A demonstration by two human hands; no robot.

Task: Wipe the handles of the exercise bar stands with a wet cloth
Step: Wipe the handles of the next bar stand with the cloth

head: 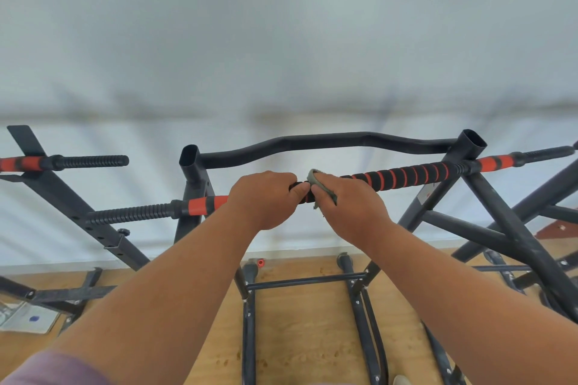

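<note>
Pale wall [281, 40] behind, wooden floor [297, 337] below. Largest in view is the black tubular stand [488, 206], its curved top bar [312, 142] spanning two open-ended uprights; a second stand [62, 194] rises at the left, with its own red-and-black handle [62, 162]. Across the near stand runs the handle [406, 176], a long bar wrapped in black foam with red spiral stripes, solid red bands toward each end and ribbed black tips.

Left hand [266, 200] wraps its fingers round the handle near mid-length, steadying it. Right hand [347, 206], just beside and touching the left, closes on a grey-green cloth [316, 180] folded over the handle; each grip is thus closed, the left on bare foam, the right on cloth.

Step in hand, by judgement: wiping the near handle at its middle. The striped stretch to the right looks yet to be covered. The next move calls for sliding the cloth outward along the foam with firm, wrapped pressure while the left hand braces; the left-hand handle remains.
</note>
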